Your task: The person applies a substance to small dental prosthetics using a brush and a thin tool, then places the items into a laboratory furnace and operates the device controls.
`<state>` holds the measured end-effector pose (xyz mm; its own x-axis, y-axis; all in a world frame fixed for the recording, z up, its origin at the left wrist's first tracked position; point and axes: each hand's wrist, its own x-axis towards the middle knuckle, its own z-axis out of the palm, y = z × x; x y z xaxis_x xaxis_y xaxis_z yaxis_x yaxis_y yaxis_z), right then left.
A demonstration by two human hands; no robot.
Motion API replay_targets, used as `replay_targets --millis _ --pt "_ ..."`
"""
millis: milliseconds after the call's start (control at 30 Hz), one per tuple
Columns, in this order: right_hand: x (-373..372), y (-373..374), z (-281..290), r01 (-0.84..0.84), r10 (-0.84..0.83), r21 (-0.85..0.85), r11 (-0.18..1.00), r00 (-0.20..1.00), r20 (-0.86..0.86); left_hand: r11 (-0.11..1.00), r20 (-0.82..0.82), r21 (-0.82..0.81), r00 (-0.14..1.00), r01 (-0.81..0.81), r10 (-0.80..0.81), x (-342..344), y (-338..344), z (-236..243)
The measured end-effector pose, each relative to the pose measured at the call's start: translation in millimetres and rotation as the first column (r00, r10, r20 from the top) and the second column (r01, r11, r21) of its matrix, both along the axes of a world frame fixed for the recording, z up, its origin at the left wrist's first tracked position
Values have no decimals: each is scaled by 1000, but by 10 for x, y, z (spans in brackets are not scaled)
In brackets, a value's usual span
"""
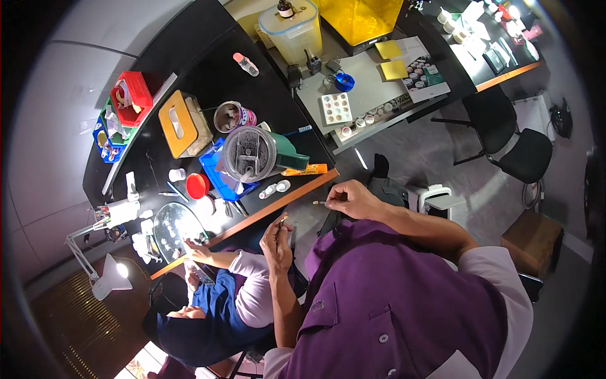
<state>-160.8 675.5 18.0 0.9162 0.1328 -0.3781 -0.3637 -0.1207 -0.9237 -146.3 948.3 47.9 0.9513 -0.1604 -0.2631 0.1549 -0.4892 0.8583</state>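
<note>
My right hand [353,201] is closed in a pinch around a thin short stem. At its end, pointing left, is a small cream tooth-like tip [316,203]. Lower and to the left, my left hand [276,245] is raised with its fingers closed around a small pale orange-tan piece [283,220]; its exact kind is too small to make out. The two hands are apart, in front of my purple shirt and beside the orange bench edge [271,208].
A lidded tumbler [249,155], a blue tray [218,174], an orange tissue box [183,124] and a red lid [197,186] stand on the black bench [208,63]. Left of me sits a person in blue [218,303], one hand at a lit round plate. Black chairs [533,158] stand right.
</note>
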Motion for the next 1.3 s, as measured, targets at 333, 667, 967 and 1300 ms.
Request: replay_targets --millis 333,667,967,1300 --pt "20 -41 -74 -2 2 9 1000 1000 -11 999 55 26 998 37 -38 16 -46 6" --pt "51 -36 -105 5 -5 6 1000 1000 -9 999 38 14 998 40 -41 57 -63 12" --pt "82 -12 -123 15 -15 24 1000 1000 -7 999 59 38 998 36 -38 96 -35 17" --pt "115 7 -146 4 -4 6 1000 1000 11 998 53 44 997 47 -50 129 -28 63"
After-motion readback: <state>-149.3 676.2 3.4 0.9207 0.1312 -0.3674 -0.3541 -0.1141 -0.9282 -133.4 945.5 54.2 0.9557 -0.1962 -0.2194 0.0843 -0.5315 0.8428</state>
